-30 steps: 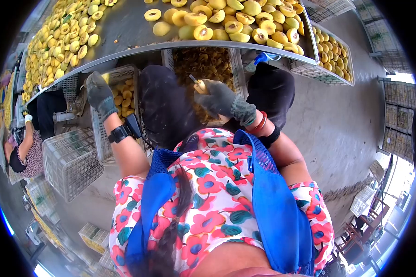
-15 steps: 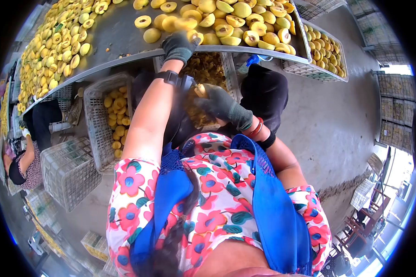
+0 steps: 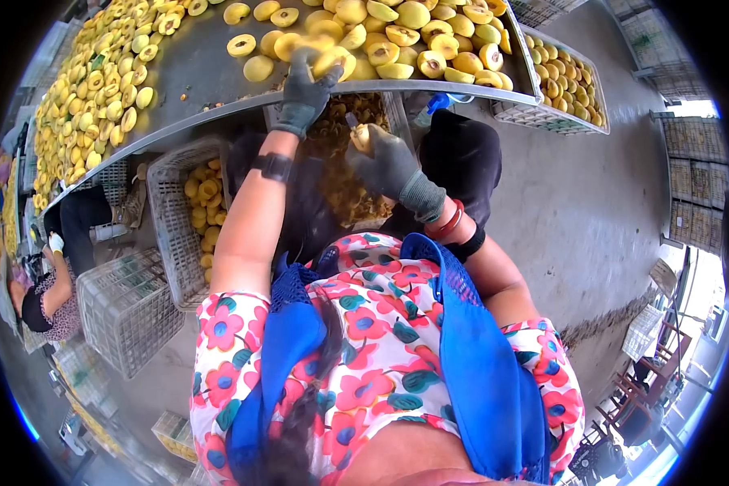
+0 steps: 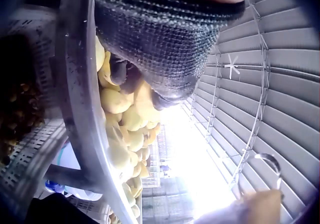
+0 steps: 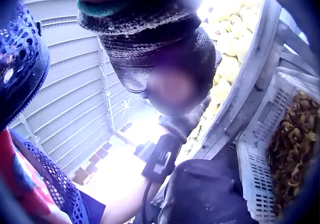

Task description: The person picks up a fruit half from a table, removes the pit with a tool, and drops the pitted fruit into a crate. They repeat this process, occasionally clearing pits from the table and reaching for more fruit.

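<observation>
My gloved left hand [image 3: 304,101] reaches over the near edge of the metal table [image 3: 219,77]. Its thumb and fingers pinch a yellow peach half [image 3: 334,61] at the front of the pile, and the left wrist view shows the glove close against the pale fruit [image 4: 142,101]. Lower and to the right, my gloved right hand [image 3: 387,166] grips a small pitting tool [image 3: 361,138] with a pale handle. The metal loop [image 4: 270,161] of this tool stands out in the left wrist view. In the right wrist view, the back of the glove [image 5: 150,59] hides most of the grip.
Beneath the table edge, between the knees, is a crate [image 5: 257,149] of brown scraps. A crate [image 3: 164,190] with peach halves stands left, beside an upturned crate [image 3: 130,304]. Another full crate [image 3: 595,89] is at the right. Someone else [image 3: 53,300] sits at far left.
My left hand went from above the left crate up to the pile on the table, and now has a peach half. My right hand stays nearly in place with the tool.
</observation>
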Tool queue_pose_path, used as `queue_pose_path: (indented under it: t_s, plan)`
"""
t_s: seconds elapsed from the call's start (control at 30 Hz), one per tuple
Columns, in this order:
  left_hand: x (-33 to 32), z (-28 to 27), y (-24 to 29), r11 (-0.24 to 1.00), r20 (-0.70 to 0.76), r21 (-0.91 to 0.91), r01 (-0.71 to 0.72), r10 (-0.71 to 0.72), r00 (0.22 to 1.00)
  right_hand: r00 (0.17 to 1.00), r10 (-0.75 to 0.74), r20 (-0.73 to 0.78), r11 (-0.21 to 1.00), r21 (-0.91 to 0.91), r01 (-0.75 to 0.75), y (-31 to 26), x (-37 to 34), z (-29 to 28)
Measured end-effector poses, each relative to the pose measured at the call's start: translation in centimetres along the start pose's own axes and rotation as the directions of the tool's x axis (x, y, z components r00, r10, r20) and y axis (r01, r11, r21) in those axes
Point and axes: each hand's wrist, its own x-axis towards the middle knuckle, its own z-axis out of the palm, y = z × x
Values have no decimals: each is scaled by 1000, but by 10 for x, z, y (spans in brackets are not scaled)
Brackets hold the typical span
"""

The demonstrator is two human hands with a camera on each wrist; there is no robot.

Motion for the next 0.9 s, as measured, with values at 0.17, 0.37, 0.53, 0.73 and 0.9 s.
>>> queue_pose_path:
  t_s: [0.17,0.37,0.53,0.73,0.9]
  plan:
    - [-33,-40,76,973,61,-211,-93,108,992,974,-165,-155,986,-41,160,-19,9,-8]
    - [-62,-56,105,967,129,-256,-11,45,991,949,-258,-180,965,-96,244,-27,11,-9]
    - [-69,-49,102,959,31,-200,-200,210,977,965,-211,-156,977,-69,202,-26,7,-5]
    - [-77,-46,114,979,-5,-134,-154,154,988,995,-86,-46,985,148,92,-23,5,-2]
    - [-79,-45,110,977,-68,-140,-158,149,986,916,213,341,774,513,-371,-51,-3,-17]
